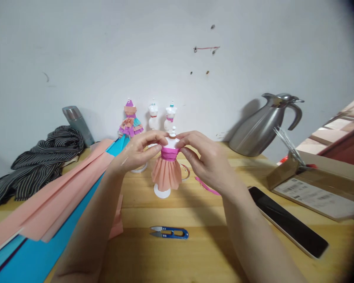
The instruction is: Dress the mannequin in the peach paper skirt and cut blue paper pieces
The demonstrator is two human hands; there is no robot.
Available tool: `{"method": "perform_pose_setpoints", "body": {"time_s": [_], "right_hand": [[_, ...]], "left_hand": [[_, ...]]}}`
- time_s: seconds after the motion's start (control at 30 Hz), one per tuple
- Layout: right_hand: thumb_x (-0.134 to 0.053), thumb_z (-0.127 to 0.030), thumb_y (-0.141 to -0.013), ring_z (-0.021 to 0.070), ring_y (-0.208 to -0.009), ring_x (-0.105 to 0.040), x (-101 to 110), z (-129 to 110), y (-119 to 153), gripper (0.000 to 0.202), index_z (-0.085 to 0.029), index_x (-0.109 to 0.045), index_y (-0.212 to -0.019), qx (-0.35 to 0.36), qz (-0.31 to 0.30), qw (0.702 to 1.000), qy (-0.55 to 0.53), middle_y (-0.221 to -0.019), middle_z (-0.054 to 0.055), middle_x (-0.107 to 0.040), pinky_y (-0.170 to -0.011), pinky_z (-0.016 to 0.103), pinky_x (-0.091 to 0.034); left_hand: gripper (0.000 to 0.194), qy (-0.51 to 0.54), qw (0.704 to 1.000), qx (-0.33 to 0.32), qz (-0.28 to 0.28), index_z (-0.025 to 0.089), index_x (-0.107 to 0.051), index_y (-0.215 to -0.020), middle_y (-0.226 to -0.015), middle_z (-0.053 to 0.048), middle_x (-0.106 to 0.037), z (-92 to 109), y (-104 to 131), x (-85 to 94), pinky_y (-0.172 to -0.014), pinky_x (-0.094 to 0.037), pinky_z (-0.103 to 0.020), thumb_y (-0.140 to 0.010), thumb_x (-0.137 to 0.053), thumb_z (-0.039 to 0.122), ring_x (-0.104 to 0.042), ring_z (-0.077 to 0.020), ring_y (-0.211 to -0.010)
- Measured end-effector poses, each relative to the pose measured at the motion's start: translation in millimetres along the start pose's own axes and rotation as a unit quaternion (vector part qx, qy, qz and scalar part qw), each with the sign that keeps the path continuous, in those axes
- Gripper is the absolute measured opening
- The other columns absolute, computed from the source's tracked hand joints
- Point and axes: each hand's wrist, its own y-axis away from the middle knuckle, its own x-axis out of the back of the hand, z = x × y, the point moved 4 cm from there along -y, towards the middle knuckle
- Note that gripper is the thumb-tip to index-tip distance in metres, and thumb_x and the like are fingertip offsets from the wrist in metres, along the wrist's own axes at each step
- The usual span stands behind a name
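A small white dress form (pixel 173 142) stands upright in front of me on its round base (pixel 162 192). Around its chest runs a magenta crepe paper band (pixel 169 153), above a pleated peach paper skirt (pixel 166 173). My left hand (pixel 141 149) pinches the band's upper edge at the left, thumb and fingers closed. On the opposite side my right hand (pixel 205 155) pinches the same band near its upper right edge. A magenta paper scrap (pixel 207 186) lies below my right hand. Blue thread snips (pixel 170 232) rest nearer to me on the wooden table (pixel 141 251).
Behind stand a dressed form (pixel 130 122) and two white forms (pixel 153 114). Peach crepe paper (pixel 56 196) and blue paper (pixel 56 251) spread at left, near striped cloth (pixel 50 157) and a bottle (pixel 79 125). Right: a steel jug (pixel 259 125), a cardboard box (pixel 321 188), a phone (pixel 289 220).
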Motion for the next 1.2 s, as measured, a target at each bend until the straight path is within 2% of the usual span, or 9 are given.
{"method": "perform_pose_setpoints", "body": {"time_s": [0.23, 0.4, 0.63, 0.8, 1.03, 1.2], "right_hand": [[-0.044, -0.010, -0.089, 0.0225, -0.098, -0.062, 2.0, 4.3, 2.1, 0.018, -0.021, -0.057, -0.094, 0.014, -0.005, 1.000, 0.007, -0.102, 0.010, -0.066, -0.084, 0.042, -0.051], [-0.042, -0.003, -0.084, 0.0198, -0.098, -0.063, 2.9, 9.2, 2.8, 0.033, -0.020, -0.055, -0.108, -0.003, -0.007, 1.000, 0.003, -0.108, 0.009, -0.066, -0.086, 0.040, -0.053], [-0.043, -0.002, -0.082, 0.0213, -0.106, -0.063, 2.4, 13.4, 1.4, 0.043, -0.021, -0.056, -0.119, -0.032, 0.008, 0.999, -0.011, -0.117, 0.009, -0.066, -0.086, 0.042, -0.055], [-0.053, -0.009, -0.082, 0.0217, -0.095, -0.068, 0.1, 21.7, 3.3, 0.035, -0.018, -0.061, -0.115, -0.075, 0.015, 0.997, -0.003, -0.105, 0.009, -0.072, -0.081, 0.041, -0.057], [-0.057, -0.018, -0.085, 0.0200, -0.084, -0.070, -2.9, 17.7, 3.0, 0.020, -0.017, -0.070, -0.101, -0.069, 0.011, 0.997, 0.018, -0.095, 0.008, -0.074, -0.077, 0.035, -0.055], [-0.055, -0.016, -0.086, 0.0189, -0.077, -0.070, -2.5, 18.9, 2.9, 0.019, -0.018, -0.072, -0.095, -0.072, 0.017, 0.997, 0.035, -0.089, 0.006, -0.075, -0.070, 0.030, -0.052]], "left_hand": [[0.017, -0.051, 0.998, -0.009, 0.032, 0.017, -0.058, -0.081, -0.103, -0.007, -0.068, -5.5, -0.2, 0.2, -0.091, -0.050, -0.033, -0.081, -0.045, 0.008, -0.062, -0.0175, -0.103], [0.018, -0.061, 0.998, -0.011, 0.029, 0.017, -0.058, -0.084, -0.103, -0.006, -0.067, -8.6, -0.5, 0.9, -0.088, -0.050, -0.030, -0.082, -0.044, 0.005, -0.062, -0.0163, -0.103], [0.029, -0.044, 0.998, 0.000, 0.050, 0.017, -0.061, -0.109, -0.109, -0.008, -0.068, -12.5, -1.7, 3.2, -0.089, -0.051, -0.030, -0.087, -0.044, 0.011, -0.063, -0.0152, -0.100], [0.034, -0.074, 0.996, -0.007, 0.044, 0.016, -0.064, -0.114, -0.116, -0.008, -0.068, -11.8, -1.5, 4.2, -0.095, -0.050, -0.031, -0.087, -0.043, 0.011, -0.063, -0.0174, -0.107], [0.037, -0.105, 0.994, -0.004, 0.029, 0.017, -0.066, -0.114, -0.116, -0.006, -0.069, -8.5, -0.3, 4.9, -0.096, -0.049, -0.028, -0.087, -0.043, 0.010, -0.064, -0.0160, -0.107], [0.038, -0.099, 0.995, 0.008, 0.022, 0.017, -0.066, -0.115, -0.118, -0.006, -0.068, -9.0, -0.3, 5.5, -0.097, -0.048, -0.027, -0.086, -0.043, 0.009, -0.063, -0.0159, -0.108]]}}
